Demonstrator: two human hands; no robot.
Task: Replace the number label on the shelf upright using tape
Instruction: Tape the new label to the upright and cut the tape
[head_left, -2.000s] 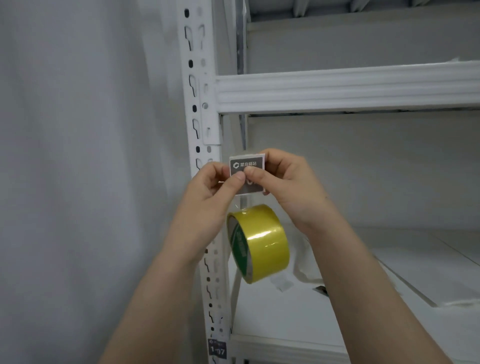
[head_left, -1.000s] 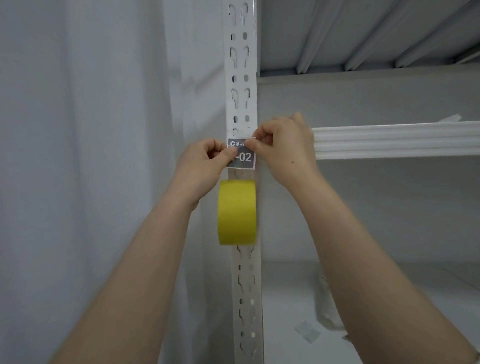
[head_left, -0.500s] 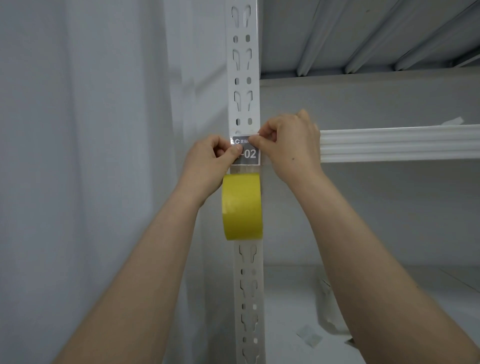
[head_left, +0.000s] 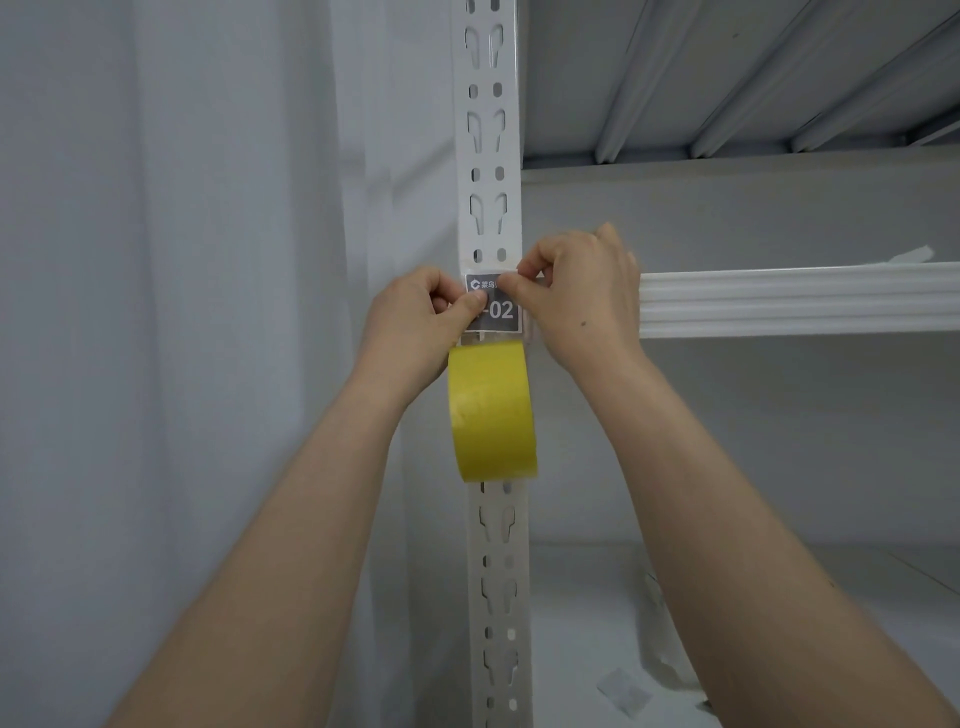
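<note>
Label position: number label, reading "-02", lies flat on the front of the shelf upright, level with the shelf beam to its right.
Left hand: left hand curls at the label's left edge, thumb pressed on its face.
Right hand: right hand pinches the label's top edge between thumb and forefinger.
Key relation: tape roll hangs directly below the label, edge-on along the upright; both hands sit above it, the left nearer.
Likely next move: smoothing downward along the upright, toward the roll.
Hidden: label's first character under the thumb; what carries the roll cannot be told; any clear tape barely shows.
</note>
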